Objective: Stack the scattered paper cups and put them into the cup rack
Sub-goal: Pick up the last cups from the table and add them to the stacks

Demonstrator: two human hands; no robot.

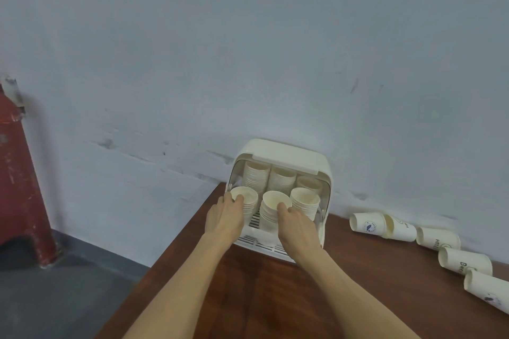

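Centrally, the cup rack (pixel 281 173) stands open on the table (pixel 261 297) against the wall. Inside it, the left hand (pixel 224 215) grips one cup stack (pixel 245 198); the right hand (pixel 296 224) grips the middle stack (pixel 272 208). Right of the rack lie loose paper cups (pixel 435 239).
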